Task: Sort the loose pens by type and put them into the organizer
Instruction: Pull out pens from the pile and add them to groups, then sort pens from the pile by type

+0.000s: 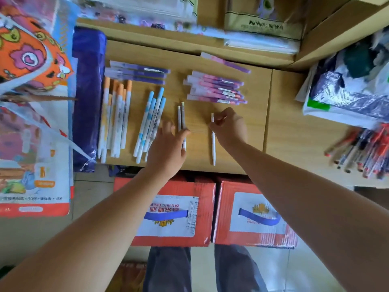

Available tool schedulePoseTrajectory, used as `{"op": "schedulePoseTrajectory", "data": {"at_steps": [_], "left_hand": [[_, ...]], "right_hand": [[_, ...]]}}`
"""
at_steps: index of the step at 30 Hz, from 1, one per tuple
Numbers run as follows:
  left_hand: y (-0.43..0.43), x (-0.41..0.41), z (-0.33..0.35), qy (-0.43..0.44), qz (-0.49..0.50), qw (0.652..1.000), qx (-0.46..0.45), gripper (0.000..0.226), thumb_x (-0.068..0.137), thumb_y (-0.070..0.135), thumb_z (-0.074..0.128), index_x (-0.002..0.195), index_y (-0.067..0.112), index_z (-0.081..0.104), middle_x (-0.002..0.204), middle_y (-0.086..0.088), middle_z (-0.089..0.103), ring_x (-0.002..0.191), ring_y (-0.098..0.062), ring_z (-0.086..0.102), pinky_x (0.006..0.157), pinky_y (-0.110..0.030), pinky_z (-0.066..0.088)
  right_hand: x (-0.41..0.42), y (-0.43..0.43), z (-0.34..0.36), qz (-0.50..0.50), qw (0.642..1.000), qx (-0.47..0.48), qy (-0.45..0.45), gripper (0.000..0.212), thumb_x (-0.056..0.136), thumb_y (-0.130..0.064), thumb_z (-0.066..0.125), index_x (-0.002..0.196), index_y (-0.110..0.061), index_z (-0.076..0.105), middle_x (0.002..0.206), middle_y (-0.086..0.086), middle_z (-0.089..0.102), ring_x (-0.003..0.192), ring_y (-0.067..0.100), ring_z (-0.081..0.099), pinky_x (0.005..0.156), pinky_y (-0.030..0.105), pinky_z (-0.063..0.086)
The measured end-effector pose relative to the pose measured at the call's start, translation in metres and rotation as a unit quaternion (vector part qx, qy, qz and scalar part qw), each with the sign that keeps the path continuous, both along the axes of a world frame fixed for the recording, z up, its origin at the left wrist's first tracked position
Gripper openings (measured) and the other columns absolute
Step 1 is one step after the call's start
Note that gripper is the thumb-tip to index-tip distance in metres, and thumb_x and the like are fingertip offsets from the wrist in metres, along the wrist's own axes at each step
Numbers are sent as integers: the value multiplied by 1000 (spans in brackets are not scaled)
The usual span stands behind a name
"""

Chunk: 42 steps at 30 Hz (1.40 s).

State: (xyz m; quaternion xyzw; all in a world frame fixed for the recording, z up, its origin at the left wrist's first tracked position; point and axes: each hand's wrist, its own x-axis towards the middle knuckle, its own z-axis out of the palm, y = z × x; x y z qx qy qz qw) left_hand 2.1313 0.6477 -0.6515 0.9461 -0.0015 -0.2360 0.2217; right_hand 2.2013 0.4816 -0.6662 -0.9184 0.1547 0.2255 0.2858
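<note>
Since the right hand (pixel 229 127) only has a fingertip pinch near the top of the white pen (pixel 213 144), lying on the desk (pixel 197 159) just right of centre, it could swing or roll off the front edge once lifted. The left hand (pixel 168 142) is flat and open, thumb on the pair of slim pens (pixel 181 116), so a nudge could mix them into the blue-capped pens (pixel 150 121) leftward; can't spot any organizer.

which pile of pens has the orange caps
The leftmost pile, lying beside the dark blue bag. The blue-capped pile to its right looks alike but has light blue caps.
</note>
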Motion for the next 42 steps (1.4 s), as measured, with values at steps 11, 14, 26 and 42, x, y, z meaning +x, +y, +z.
{"op": "schedulePoseTrajectory", "data": {"at_steps": [11,14,26,42], "left_hand": [[5,0,-1,-32,-43,999,6,46,85,14,62,129,19,52,130,-11,39,120,-27,43,78,-35,53],[6,-1,-1,-45,-41,998,7,44,84,13,63,127,19,55,130,-12,39,113,-27,49,76,-36,52],[-79,10,36,-150,-93,984,6,27,76,6,65,102,14,68,104,-9,56,103,-31,51,84,-43,43],[-378,11,12,74,-188,978,56,64,92,28,54,150,22,27,160,-9,10,146,-26,15,114,-39,25]], "right_hand": [[-28,-5,-1,-6,1000,-28,13,12,77,-23,71,83,-16,63,85,-2,66,82,21,62,64,27,45],[-27,-6,-1,-6,1000,-28,4,17,78,-28,72,85,-18,61,87,-1,65,79,19,58,64,27,44],[-46,-115,37,-27,992,118,-40,5,89,-20,62,83,-21,61,67,-9,61,59,14,65,52,20,45],[-54,-413,39,100,988,11,-118,18,80,-7,61,94,-17,65,105,6,56,84,25,60,68,32,47]]}}
